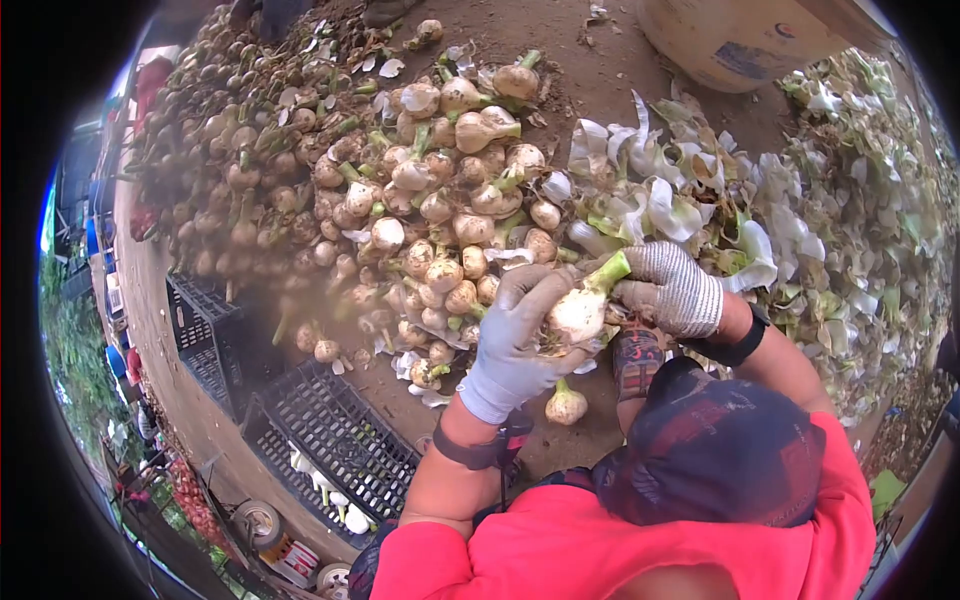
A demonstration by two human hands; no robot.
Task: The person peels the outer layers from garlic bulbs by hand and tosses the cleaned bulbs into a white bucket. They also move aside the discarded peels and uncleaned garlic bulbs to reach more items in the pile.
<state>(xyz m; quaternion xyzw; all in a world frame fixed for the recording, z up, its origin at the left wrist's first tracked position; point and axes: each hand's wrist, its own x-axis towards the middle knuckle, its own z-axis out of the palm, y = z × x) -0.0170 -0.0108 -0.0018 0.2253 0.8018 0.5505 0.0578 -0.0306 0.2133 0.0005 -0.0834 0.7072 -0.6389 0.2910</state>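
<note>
My left hand point(520, 335), in a soiled pale glove, is closed round the left side of a whitish bulb point(578, 316). The bulb's thick green stem points up and to the right. My right hand point(672, 288), in a striped knit glove, has its fingers curled at the stem, on the bulb's right side. Another bulb point(566, 403) with a short green stem lies on the ground just below my hands. Beyond them spreads a heap of soil-marked bulbs point(474, 228) with cut stems.
Peeled skins and leaves point(780, 215) are piled on the right. Black plastic crates point(345, 420) stand at the lower left, one holding a few white bulbs. A large pale bucket point(745, 40) is at the top right. Jars point(285, 545) sit at the bottom left.
</note>
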